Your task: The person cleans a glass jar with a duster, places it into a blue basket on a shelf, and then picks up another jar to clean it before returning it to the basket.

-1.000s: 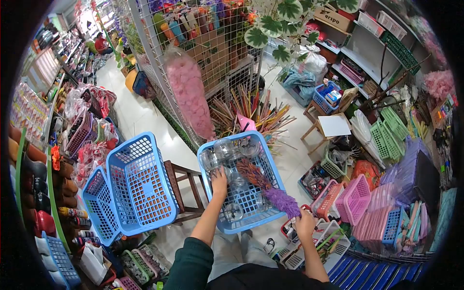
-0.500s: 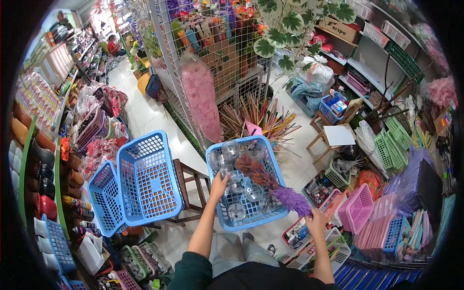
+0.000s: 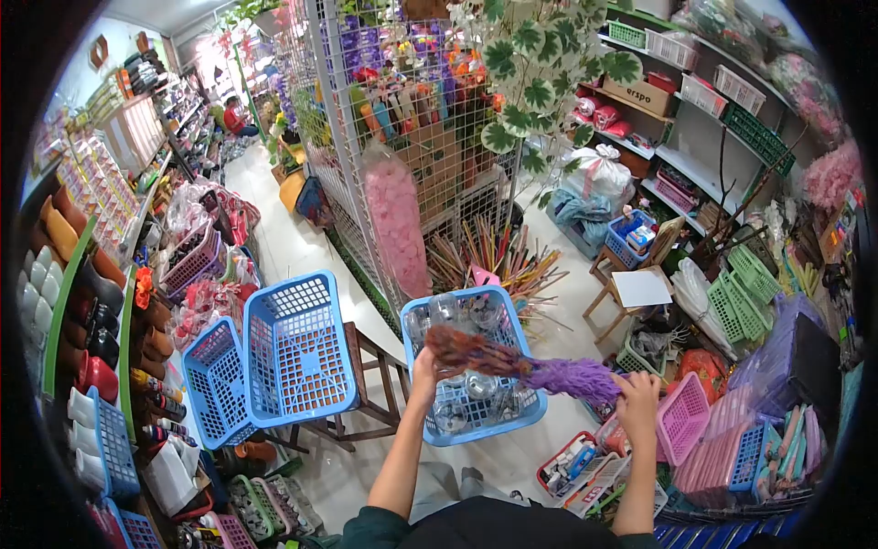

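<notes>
My left hand (image 3: pixel 426 369) grips the near left rim of a blue plastic basket (image 3: pixel 512 311) that holds several clear round containers (image 3: pixel 448 309). My right hand (image 3: pixel 637 395) holds the purple end of a fluffy duster-like stem (image 3: pixel 526 360) with a brown and orange tip. The stem lies across the top of the basket, its tip over the left side. The basket is held up in front of me over the white floor.
Two empty blue baskets (image 3: pixel 297 348) lean on a wooden stool (image 3: pixel 370 375) to the left. A wire grid rack (image 3: pixel 393 137) with a pink bag (image 3: pixel 400 220) stands behind. Pink and green baskets (image 3: pixel 722 366) crowd the right floor. Shelves of goods line the left aisle.
My right hand has risen and moved right, lifting the purple stem so it lies flatter across the basket. The basket came slightly up and the view tilted upward.
</notes>
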Available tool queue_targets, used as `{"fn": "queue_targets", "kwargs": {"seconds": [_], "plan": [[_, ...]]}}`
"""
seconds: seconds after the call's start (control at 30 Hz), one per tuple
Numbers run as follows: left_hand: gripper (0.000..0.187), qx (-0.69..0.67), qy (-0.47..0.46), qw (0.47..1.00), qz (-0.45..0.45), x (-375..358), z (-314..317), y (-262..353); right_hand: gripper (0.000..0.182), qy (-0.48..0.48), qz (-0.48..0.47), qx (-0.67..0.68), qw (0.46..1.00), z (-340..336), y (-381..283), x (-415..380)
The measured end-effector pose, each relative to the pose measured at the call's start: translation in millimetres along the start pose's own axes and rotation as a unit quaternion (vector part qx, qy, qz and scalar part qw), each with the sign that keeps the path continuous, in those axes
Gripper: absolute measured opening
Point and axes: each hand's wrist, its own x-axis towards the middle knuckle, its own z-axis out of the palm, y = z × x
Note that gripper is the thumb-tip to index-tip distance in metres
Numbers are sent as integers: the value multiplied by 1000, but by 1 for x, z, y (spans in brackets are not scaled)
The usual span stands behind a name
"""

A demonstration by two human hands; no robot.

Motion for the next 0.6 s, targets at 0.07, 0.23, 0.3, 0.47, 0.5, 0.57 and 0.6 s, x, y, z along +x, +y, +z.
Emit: {"fn": "queue_targets", "kwargs": {"seconds": [0.07, 0.23, 0.3, 0.47, 0.5, 0.57, 0.6], "plan": [[44, 43, 5, 999, 10, -3, 0, 11, 42, 34, 18, -42, 998, -13, 9, 2], [51, 49, 23, 998, 17, -13, 15, 9, 44, 41, 0, -42, 998, -18, -2, 1], [50, 38, 9, 999, 17, -13, 11, 18, 44, 40, 2, -40, 998, -26, 8, -1], [40, 89, 28, 995, 41, -8, 17, 25, 42, 80, 35, -60, 994, -34, 0, 3], [43, 70, 38, 996, 49, -5, 17, 31, 43, 78, 2, -41, 996, -35, -2, 3], [42, 78, 31, 996, 31, -4, 16, 42, 43, 87, 11, -47, 995, -37, 6, 4], [41, 82, 5, 996, 30, -8, 23, 46, 43, 107, 35, -62, 992, -39, 3, 6]]}}
